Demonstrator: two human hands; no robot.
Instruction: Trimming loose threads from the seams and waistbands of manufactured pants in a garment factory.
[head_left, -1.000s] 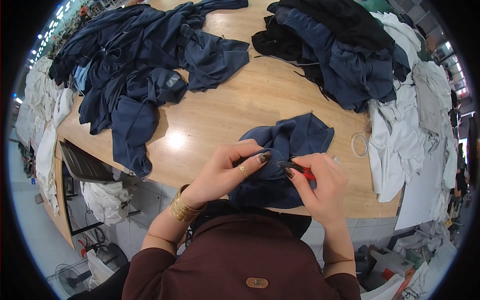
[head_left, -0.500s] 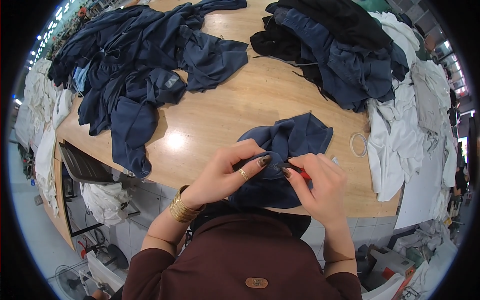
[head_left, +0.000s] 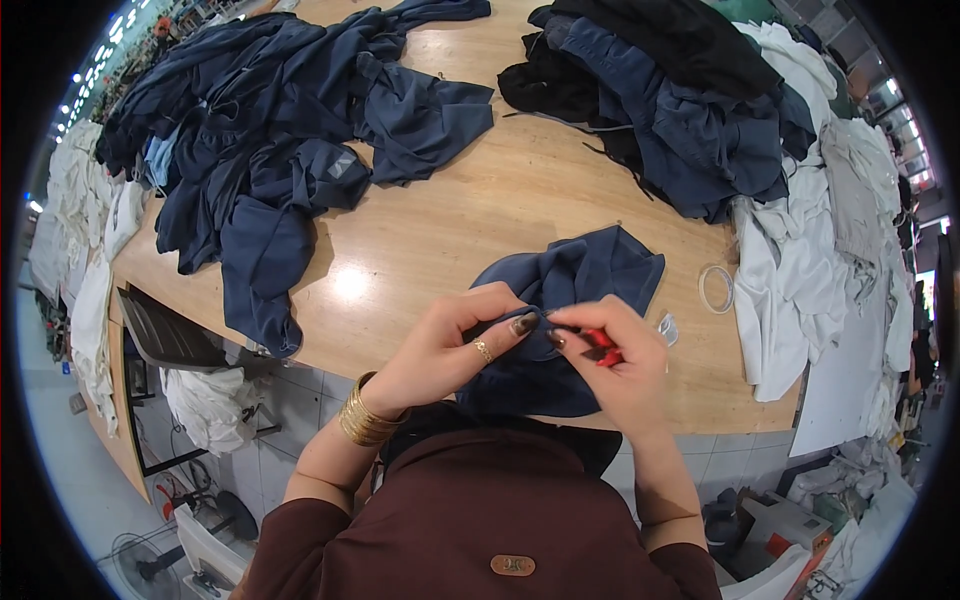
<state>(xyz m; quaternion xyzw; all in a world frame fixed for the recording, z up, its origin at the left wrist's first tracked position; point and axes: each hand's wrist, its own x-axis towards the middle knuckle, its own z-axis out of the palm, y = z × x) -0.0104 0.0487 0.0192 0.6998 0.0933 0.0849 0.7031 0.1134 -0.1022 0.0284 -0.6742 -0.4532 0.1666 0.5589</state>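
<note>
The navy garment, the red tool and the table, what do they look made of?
Navy garment: likely soft woven or knit cloth, matte, judging by its loose folds. Red tool in your right hand: perhaps smooth plastic where red, from the bright, solid colour; the rest is mostly hidden. Table: wood or wood-look laminate, with pale grain and a shiny glare spot.

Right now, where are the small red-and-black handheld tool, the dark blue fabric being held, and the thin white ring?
Small red-and-black handheld tool (head_left: 599, 339), head view: its red part.
Dark blue fabric (head_left: 602, 268), head view: its upper folds.
Thin white ring (head_left: 702, 290), head view: its left rim.
</note>
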